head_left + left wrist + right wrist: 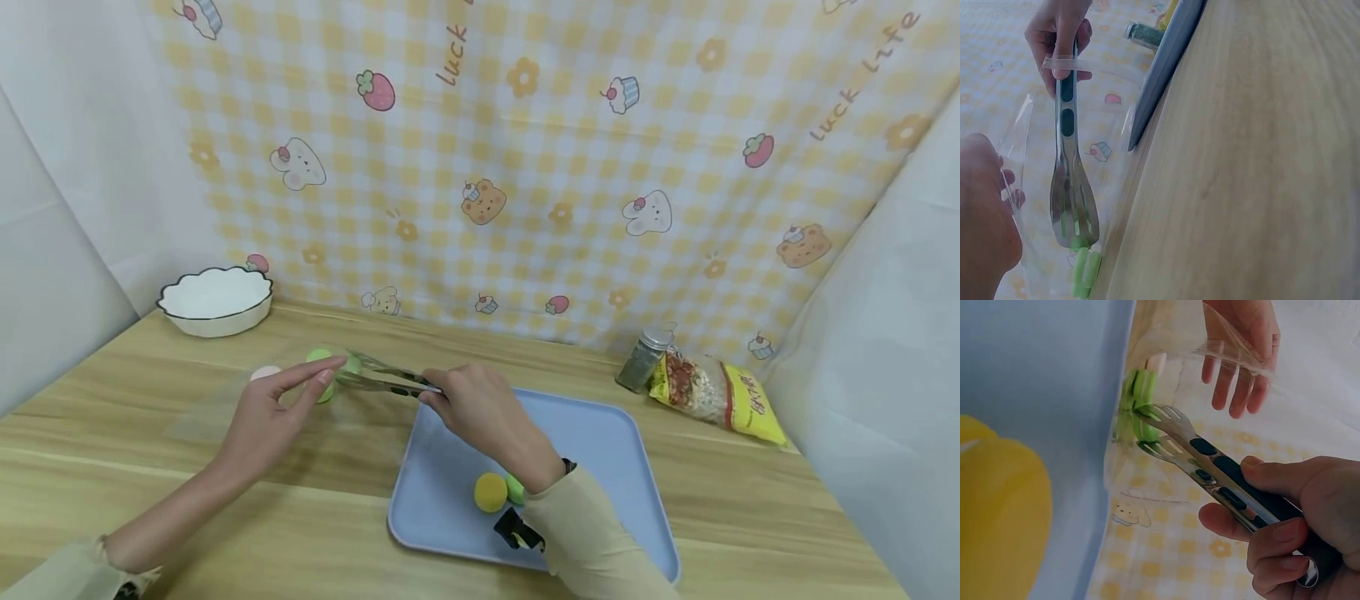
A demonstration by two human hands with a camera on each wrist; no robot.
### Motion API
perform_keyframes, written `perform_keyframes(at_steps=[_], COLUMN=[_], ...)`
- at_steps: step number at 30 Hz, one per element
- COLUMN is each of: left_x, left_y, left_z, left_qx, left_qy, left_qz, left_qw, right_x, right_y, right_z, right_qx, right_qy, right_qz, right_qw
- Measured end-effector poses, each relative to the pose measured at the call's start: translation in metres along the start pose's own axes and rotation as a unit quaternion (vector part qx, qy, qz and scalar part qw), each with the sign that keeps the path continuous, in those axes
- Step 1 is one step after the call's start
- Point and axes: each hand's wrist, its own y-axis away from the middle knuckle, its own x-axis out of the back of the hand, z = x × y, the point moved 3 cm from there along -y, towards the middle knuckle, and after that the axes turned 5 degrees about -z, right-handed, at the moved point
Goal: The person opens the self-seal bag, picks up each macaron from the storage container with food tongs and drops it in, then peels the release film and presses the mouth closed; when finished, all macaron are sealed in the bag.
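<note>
A clear plastic bag (1169,347) lies on the left of the table, its mouth turned toward the tray. My left hand (272,412) pinches the bag's edge between thumb and fingertips. Inside are green macarons (1145,384) and a pale pink one (266,372). With its fingers and thumb round the handles, my right hand (487,417) holds metal tongs (386,387) with dark grips. The slotted tips reach into the bag and stand on either side of a green macaron (349,367).
On the blue tray (585,417) sit a yellow macaron (491,492) and a green one (514,490), partly behind my right wrist. A scalloped white dish (217,327) stands back left. A spice jar (643,358) and a yellow food packet (716,396) are back right.
</note>
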Motion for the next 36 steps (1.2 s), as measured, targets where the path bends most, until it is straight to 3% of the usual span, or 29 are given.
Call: perform_keyframes(at_steps=[13, 20, 25, 36], left_x=[0.002, 0.001, 0.000, -0.001], left_y=[0.001, 0.006, 0.005, 0.003], left_z=[-0.001, -0.002, -0.002, -0.003], left_qx=[0.028, 0.036, 0.030, 0.033], left_qy=[-0.008, -0.015, -0.009, 0.018], left_qz=[-0.018, -0.018, -0.014, -0.023], left_qw=[0.9994, 0.9991, 0.9994, 0.9990], right_x=[-0.009, 0.001, 0.035, 0.120], right_y=[-0.002, 0.006, 0.042, 0.152], right_z=[0.002, 0.006, 0.023, 0.062], right_qx=[0.003, -0.019, -0.041, -0.025], right_qy=[-0.001, -0.060, -0.114, -0.107], right_qz=[-0.009, -0.066, -0.112, -0.113], right_qw=[1.0000, 0.9958, 0.9863, 0.9874])
